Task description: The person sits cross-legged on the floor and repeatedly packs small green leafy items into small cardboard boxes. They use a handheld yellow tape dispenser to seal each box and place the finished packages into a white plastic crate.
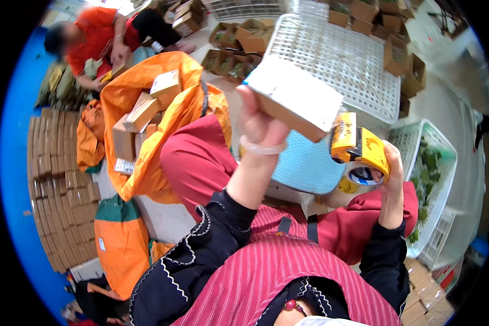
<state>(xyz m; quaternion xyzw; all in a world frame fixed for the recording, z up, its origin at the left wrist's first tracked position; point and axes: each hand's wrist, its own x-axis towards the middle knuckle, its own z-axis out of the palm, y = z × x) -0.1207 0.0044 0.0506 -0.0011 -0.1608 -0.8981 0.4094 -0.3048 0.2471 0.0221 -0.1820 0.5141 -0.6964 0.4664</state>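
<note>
My left hand holds up a small cardboard box, its white labelled face turned upward. In my right hand is a yellow tape dispenser with a roll of tape in it. The head of the dispenser is close to the box's right end; I cannot tell whether they touch. Below the box is a light blue perforated seat or board, partly hidden by the box and my left arm. To the left, an open orange sack contains several cardboard boxes.
An upturned white plastic crate stands ahead. At right, another crate contains green plants. Flattened cartons are stacked at left, near an orange and green sack. Open boxes stand farther off. A person in orange sits at upper left.
</note>
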